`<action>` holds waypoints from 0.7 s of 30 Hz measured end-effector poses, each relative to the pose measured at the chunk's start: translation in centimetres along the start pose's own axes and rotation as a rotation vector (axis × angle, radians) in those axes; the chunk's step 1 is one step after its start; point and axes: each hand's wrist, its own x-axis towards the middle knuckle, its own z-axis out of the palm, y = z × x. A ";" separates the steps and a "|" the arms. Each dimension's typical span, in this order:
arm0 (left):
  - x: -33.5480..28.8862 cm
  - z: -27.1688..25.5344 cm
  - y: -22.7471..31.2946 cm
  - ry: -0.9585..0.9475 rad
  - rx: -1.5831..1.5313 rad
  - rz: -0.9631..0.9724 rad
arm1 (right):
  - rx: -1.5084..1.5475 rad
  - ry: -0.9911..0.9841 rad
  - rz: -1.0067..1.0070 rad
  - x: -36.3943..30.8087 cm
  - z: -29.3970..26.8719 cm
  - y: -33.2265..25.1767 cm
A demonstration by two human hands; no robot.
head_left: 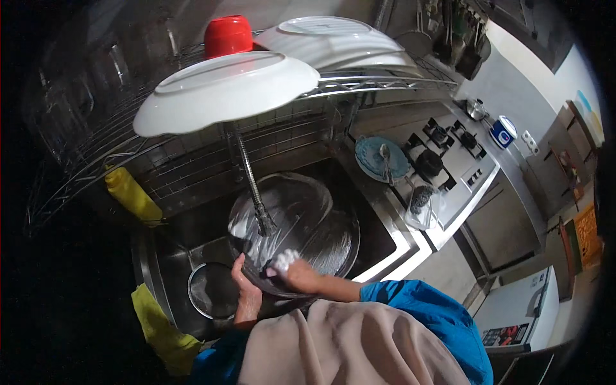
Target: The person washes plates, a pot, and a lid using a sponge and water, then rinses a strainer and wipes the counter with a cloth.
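A large round metal pan with soapy streaks across its inside sits tilted in the sink. My left hand grips its near left rim, thumb up along the edge. Inside the pan, my right hand is closed and pressed to the surface, with white foam over the knuckles. A bit of something dark shows at its fingers, too hidden to name. Above the pan hangs a ribbed metal hose faucet. Left of my left hand, a small round bowl with a metal rim rests in the sink.
Overhead, a wire rack holds white platters and a red cup. A yellow bottle and yellow cloth are at left. Rightward stand blue plates with a spoon, a plastic bag and a gas stove.
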 end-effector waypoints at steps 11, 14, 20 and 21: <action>0.0 1.6 0.6 -0.154 0.000 0.078 | 0.198 0.202 0.164 3.2 -1.3 4.9; -0.8 1.8 1.1 0.039 0.098 0.101 | 0.090 0.167 -0.091 1.3 1.7 -4.0; 0.8 0.1 1.4 -0.215 -0.058 0.082 | 0.233 0.177 -0.040 1.1 -3.3 7.4; 1.1 0.2 1.2 -0.218 -0.062 0.082 | -0.083 0.262 0.085 1.8 -3.4 10.3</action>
